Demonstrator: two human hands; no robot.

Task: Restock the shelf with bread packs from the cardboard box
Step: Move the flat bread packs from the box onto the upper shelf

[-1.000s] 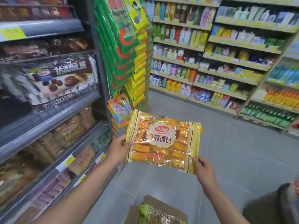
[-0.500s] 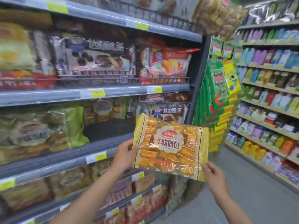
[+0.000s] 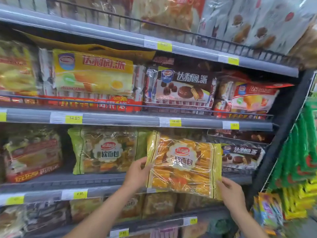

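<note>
Head view shows the orange bread pack (image 3: 184,164) held upright in front of the third shelf (image 3: 72,182), label facing out. One second ago the same pack was held over the aisle floor, above the cardboard box, with the shelving off to the side; half a second ago it was level with the shelf front; now it sits in the gap between the green-edged bread pack (image 3: 106,150) and the dark chocolate pie pack (image 3: 241,157). The box is no longer in view. The left hand (image 3: 137,172) grips the pack's left edge, thumb on the front film and fingers behind. The right hand (image 3: 230,190) pinches the lower right corner in the same way. The pack's lower edge overlaps the shelf's price rail (whether it rests on the shelf cannot be told). Judgement: transfer is complete and seating is in progress; the next move calls for pushing the pack rearward and releasing.
</note>
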